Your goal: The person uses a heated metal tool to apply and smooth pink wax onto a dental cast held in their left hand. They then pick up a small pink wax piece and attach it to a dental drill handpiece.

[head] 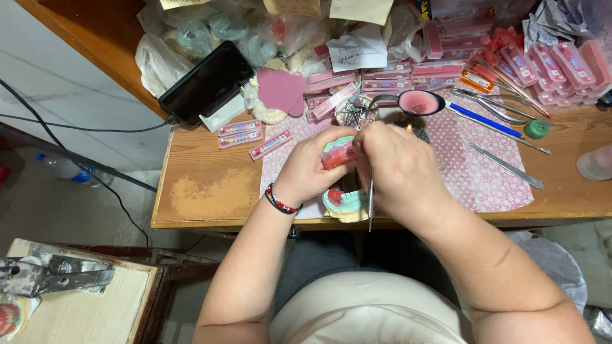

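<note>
Wood makes up the small table [210, 191], and a pink dotted cloth [475, 172] lies on top of it. Places below are told from this cloth.

Over the near left corner of the cloth, the left hand [309, 172] holds a green and red tooth mold [338, 153]. Its fingers curl shut around the mold, with the thumb on the near side and the other fingers wrapped behind it. A red and black bracelet [280, 202] sits on that wrist.

Just beside it, the right hand [398, 169] has its fingers pinched closed on a thin metal tool [370, 204]. The handle of the tool sticks out toward the person, below the hand. The tip goes up toward the mold, but the fingers hide where it touches.

A second green mold [344, 204] rests on the near edge of the cloth, under both hands.

At the far edge of the cloth sit a spoon of pink wax [419, 102] and a small dish of metal bits [356, 111]. More metal tools [503, 164] lie on the right part of the cloth. Pink boxes [446, 64] are stacked beyond the cloth. A black phone [205, 83] leans well off to the left of it.
</note>
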